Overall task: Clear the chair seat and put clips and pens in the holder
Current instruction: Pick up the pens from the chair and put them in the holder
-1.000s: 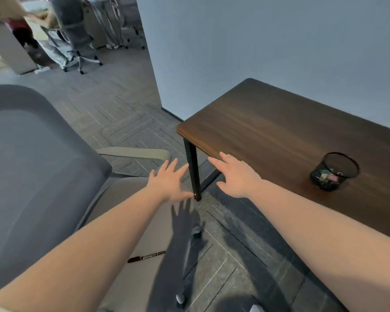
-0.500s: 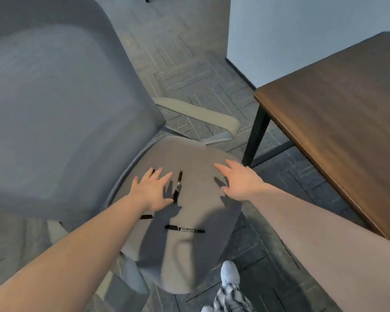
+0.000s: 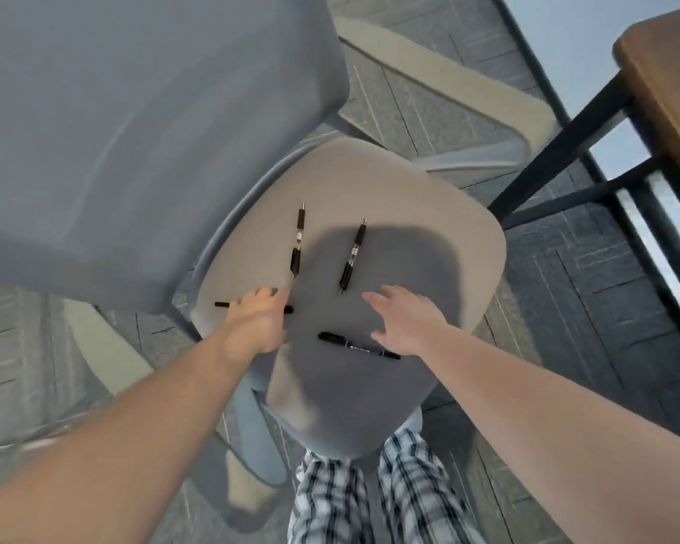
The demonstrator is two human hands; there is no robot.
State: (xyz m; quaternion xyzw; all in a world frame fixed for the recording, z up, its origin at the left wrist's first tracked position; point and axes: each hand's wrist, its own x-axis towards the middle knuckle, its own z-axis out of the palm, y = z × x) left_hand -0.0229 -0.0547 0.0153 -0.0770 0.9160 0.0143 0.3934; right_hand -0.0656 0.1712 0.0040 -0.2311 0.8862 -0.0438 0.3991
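Several black pens lie on the beige chair seat (image 3: 428,237). Two retractable pens, one (image 3: 298,239) beside the other (image 3: 353,255), lie side by side towards the backrest. A black marker (image 3: 350,346) lies crosswise nearer me. My left hand (image 3: 258,323) rests on a fourth black pen (image 3: 221,305), fingers curled down over it, and both pen ends stick out. My right hand (image 3: 405,321) hovers open, fingers spread, over the marker's right end. The holder and any clips are out of view.
The grey chair backrest (image 3: 134,131) fills the upper left, with an armrest (image 3: 428,72) behind the seat. A brown table corner (image 3: 668,80) on black legs (image 3: 558,151) stands at the right. My plaid-trousered legs (image 3: 370,496) touch the seat's front edge.
My view swung from the table and holder down onto the chair seat. My left hand drew back onto the leftmost pen and curled; my right hand came over the marker.
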